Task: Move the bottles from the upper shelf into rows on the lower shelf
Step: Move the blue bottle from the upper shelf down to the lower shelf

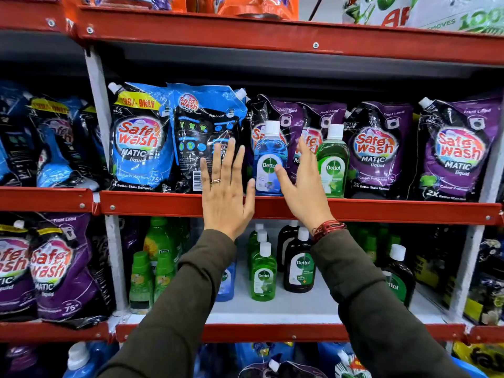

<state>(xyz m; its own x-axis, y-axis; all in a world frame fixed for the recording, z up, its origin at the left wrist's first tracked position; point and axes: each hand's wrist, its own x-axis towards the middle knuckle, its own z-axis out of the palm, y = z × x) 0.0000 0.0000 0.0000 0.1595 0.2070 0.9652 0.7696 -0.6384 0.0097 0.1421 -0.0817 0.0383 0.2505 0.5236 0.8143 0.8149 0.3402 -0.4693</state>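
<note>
Two bottles stand at the front of the upper shelf (152, 204): a blue bottle (268, 156) and a green bottle (333, 162), both white-capped. My left hand (226, 192) is flat and open just left of the blue bottle, apart from it. My right hand (304, 184) is open between the two bottles, its thumb by the blue bottle's lower right. On the lower shelf (272, 309) stand a green bottle (263, 274) and a dark brown bottle (299, 264), each heading a row. A blue bottle (226, 285) shows partly behind my left sleeve.
Blue pouches (141, 140) and purple pouches (377, 151) fill the upper shelf behind the bottles. Small green bottles (141, 279) stand at the lower shelf's left, another dark bottle (398, 276) at its right. White bare shelf floor lies in front of the rows.
</note>
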